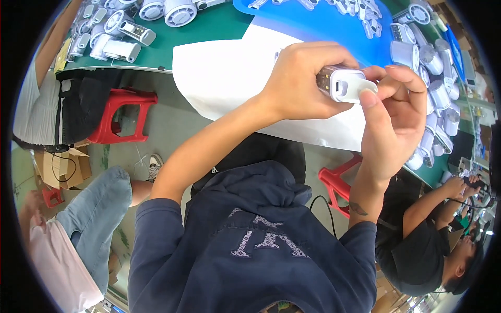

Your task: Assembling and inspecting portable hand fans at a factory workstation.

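My left hand [300, 78] is wrapped around a white handheld device [340, 87]. The device's end, with a small slot-shaped port, faces right, and a brown strip with yellowish spots shows along its side. A small white rounded piece [360, 85] sits against that end; whether it is separate or attached I cannot tell. My right hand [394, 117] pinches this piece between thumb and fingers, the other fingers curled behind. Both hands are above a white sheet [219, 68] on the green table. The rest of the device is hidden inside my left hand.
A blue tray [313, 26] with several small white parts lies beyond my hands. White fan-like units with round grilles [180, 13] are piled at the far left, more white units [441, 96] at right. Red stools [125, 115] stand below the table; people sit on both sides.
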Motion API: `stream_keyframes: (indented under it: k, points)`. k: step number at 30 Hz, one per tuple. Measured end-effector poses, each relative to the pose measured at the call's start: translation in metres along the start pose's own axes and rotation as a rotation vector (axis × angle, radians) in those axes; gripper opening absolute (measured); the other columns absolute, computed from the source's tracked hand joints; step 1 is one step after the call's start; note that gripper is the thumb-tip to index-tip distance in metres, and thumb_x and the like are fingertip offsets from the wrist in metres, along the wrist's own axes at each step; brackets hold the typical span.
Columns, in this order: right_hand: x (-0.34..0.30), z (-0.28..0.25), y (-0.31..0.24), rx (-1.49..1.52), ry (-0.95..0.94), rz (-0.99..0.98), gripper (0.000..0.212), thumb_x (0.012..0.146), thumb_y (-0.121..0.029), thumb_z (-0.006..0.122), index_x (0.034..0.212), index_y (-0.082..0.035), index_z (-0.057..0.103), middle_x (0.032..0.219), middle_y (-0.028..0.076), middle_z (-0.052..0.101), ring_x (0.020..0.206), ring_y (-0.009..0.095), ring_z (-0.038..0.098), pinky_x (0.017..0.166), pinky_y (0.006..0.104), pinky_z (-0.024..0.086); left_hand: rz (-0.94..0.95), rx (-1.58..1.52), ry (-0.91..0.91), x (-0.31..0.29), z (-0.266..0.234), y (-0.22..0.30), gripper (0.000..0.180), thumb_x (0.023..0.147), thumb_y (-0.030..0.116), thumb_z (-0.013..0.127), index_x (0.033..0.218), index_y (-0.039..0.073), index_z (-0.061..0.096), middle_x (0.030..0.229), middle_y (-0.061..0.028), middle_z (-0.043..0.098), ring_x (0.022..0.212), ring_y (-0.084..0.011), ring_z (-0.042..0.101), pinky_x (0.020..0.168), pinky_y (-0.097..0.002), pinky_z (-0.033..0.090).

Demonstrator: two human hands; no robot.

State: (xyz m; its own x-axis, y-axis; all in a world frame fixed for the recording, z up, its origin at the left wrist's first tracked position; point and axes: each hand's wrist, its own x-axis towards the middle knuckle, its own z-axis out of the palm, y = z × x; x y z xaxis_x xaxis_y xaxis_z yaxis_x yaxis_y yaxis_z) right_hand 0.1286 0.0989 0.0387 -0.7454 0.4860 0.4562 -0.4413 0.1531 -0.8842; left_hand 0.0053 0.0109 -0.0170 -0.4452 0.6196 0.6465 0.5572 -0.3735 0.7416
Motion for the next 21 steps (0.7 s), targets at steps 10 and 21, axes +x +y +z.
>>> stream_keyframes:
  k: [10, 21]
  points:
    - [0.0001, -0.0005, 0.0016, -0.064, -0.016, -0.030, 0.042, 0.077, 0.009, 0.069, 0.115, 0.001, 0.055, 0.084, 0.004, 0.061, 0.094, 0.013, 0.058, 0.091, 0.0295, 0.043, -0.013, -0.004, -0.016, 0.0001, 0.0000, 0.0000, 0.035, 0.063, 0.004, 0.081, 0.094, 0.002, 0.066, 0.089, -0.0071, 0.067, 0.078, -0.0156, 0.065, 0.068, -0.0249, 0.050]
    - [0.0004, -0.0004, 0.0012, -0.058, -0.012, -0.017, 0.042, 0.077, 0.009, 0.068, 0.116, 0.002, 0.055, 0.082, 0.003, 0.059, 0.095, 0.014, 0.059, 0.091, 0.0294, 0.043, 0.009, 0.009, -0.008, 0.0007, -0.0001, -0.0013, 0.033, 0.064, 0.006, 0.082, 0.092, 0.002, 0.066, 0.088, -0.0067, 0.068, 0.076, -0.0143, 0.065, 0.067, -0.0244, 0.051]
